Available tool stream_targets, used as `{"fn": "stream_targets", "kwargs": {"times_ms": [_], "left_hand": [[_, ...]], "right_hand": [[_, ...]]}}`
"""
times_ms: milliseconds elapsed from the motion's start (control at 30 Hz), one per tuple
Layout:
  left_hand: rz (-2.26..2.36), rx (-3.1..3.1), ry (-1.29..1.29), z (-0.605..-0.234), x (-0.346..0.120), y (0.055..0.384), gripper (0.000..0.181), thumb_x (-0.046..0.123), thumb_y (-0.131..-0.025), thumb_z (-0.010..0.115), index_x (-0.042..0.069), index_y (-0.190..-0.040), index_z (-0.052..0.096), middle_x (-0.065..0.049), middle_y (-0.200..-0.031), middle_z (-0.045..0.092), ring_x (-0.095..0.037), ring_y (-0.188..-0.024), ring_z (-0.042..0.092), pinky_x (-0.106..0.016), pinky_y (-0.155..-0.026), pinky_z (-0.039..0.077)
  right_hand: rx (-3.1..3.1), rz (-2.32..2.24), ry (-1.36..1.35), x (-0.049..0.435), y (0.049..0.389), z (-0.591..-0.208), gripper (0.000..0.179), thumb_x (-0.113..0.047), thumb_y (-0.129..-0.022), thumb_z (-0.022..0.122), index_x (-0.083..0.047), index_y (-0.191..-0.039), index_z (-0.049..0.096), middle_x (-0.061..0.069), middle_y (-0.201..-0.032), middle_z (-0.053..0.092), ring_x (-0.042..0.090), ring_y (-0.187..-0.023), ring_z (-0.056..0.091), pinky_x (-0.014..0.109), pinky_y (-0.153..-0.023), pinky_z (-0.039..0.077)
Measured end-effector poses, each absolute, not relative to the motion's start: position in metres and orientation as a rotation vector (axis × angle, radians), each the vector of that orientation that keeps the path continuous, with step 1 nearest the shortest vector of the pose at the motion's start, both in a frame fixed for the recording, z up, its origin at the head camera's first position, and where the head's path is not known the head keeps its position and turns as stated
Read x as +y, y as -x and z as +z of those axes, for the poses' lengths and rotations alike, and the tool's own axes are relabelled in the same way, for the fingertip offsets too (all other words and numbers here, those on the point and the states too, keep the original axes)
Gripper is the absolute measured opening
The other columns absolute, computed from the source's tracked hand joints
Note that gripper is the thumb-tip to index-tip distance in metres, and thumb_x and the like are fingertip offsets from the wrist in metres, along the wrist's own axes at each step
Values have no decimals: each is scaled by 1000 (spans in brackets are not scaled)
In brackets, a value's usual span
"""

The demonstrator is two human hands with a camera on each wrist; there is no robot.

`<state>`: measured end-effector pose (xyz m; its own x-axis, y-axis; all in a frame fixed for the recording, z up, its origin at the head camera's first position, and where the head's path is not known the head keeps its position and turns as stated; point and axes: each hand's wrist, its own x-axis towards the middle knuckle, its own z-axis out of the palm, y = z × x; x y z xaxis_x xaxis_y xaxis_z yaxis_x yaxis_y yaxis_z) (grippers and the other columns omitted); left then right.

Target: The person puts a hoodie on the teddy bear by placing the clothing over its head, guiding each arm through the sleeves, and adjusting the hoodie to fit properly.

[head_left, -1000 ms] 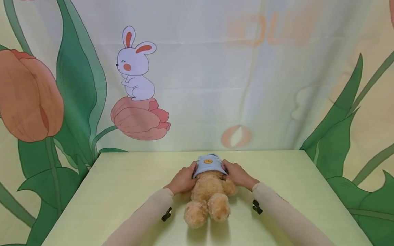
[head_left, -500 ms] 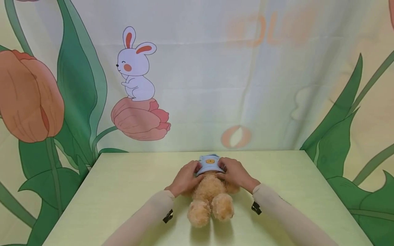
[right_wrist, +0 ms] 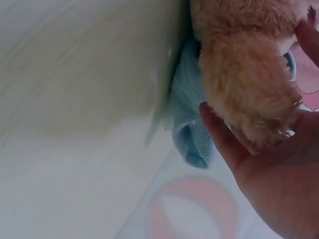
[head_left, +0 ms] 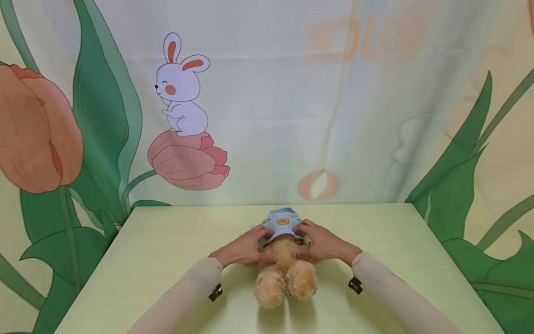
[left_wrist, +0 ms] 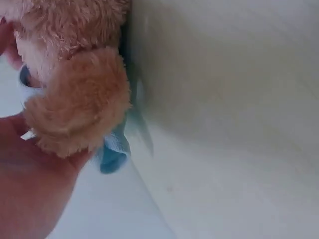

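Grasping the lower edge of a blue garment (head_left: 279, 230) with the curled fingers of the left hand (head_left: 247, 246), just left of the lower centre of the frame, and resting that thumb on the fur of a plush toy (head_left: 285, 248). Grasping the same edge from the other side with the curled fingers of the right hand (head_left: 324, 243), just right of the lower centre, likewise resting the thumb on the fur. Framing the plush toy between both hands on the pale green table (head_left: 179, 232), at the lower centre of the frame, feet pointing toward the bottom edge. Covering the toy's upper end with the garment, yellow emblem (head_left: 283, 221) facing up.

Showing a furry limb (left_wrist: 79, 102) against the left hand at the upper left of the left wrist view, and another furry limb (right_wrist: 249, 82) against the right hand at the upper right of the right wrist view.

Reaching in from the bottom edge with pale sleeves (head_left: 183, 294), a black clip (head_left: 215, 292) hanging near each cuff. Filling the upper left with a printed white rabbit (head_left: 185, 109) sitting on a pink tulip (head_left: 183, 162), and the right side with green leaves (head_left: 452, 199).
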<state>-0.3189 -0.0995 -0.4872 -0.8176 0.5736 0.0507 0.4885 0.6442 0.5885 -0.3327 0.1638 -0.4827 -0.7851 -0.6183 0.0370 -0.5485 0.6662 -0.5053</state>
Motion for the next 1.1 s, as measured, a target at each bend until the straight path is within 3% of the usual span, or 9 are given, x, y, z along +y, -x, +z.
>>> {"fn": "stream_targets", "kwargs": {"times_ms": [100, 300, 433, 600, 700, 900, 1100], "left_hand": [[892, 2704, -981, -489, -100, 318, 62, 43, -83, 77, 5, -127, 56, -11, -124, 54, -25, -118, 53, -45, -102, 45], [898, 2763, -1135, -497, -98, 314, 30, 21, -87, 75, 4, -110, 66, -10, -109, 56, -23, -103, 54, -40, -92, 46], [892, 2809, -1188, -499, -97, 311, 15, 7, -83, 74, 5, -96, 66, -8, -104, 55, -21, -99, 53, -36, -88, 46], [825, 2899, -1172, -501, -94, 306, 22, 8, -80, 75, 11, -82, 53, -2, -89, 53, -14, -82, 47, -27, -74, 39], [836, 2904, -1110, -501, -93, 303, 24, 11, -83, 74, 13, -89, 51, 0, -85, 54, -13, -78, 47, -26, -71, 38], [909, 2861, -1011, -499, -89, 302, 39, 13, -87, 74, 11, -119, 53, -4, -97, 67, -17, -88, 62, -33, -78, 49], [954, 2854, -1047, -505, -88, 302, 25, 14, -88, 73, 8, -110, 65, -6, -108, 69, -21, -100, 64, -38, -88, 52]], "right_hand": [[2716, -752, 1002, 164, 332, -483, 54, -47, -87, 72, -13, -126, 57, 4, -122, 54, 19, -108, 55, 38, -90, 48], [2713, -771, 1187, 162, 328, -491, 25, -26, -93, 69, -11, -113, 66, 5, -106, 56, 19, -93, 54, 31, -80, 48], [2757, -782, 1282, 162, 326, -498, 13, -19, -91, 70, -11, -102, 69, 4, -103, 59, 20, -93, 58, 31, -82, 50], [2797, -820, 1270, 163, 322, -505, 11, -24, -89, 71, -16, -89, 64, -2, -94, 65, 16, -88, 62, 30, -78, 51], [2784, -883, 1191, 164, 320, -507, 19, -29, -90, 71, -16, -94, 58, -4, -90, 64, 13, -84, 61, 28, -76, 50], [2776, -889, 1157, 165, 317, -507, 31, -26, -93, 68, -15, -117, 53, -3, -91, 64, 10, -85, 61, 31, -80, 51], [2785, -848, 1228, 167, 315, -510, 27, -20, -96, 64, -11, -120, 61, 5, -107, 67, 18, -96, 62, 37, -87, 52]]}}
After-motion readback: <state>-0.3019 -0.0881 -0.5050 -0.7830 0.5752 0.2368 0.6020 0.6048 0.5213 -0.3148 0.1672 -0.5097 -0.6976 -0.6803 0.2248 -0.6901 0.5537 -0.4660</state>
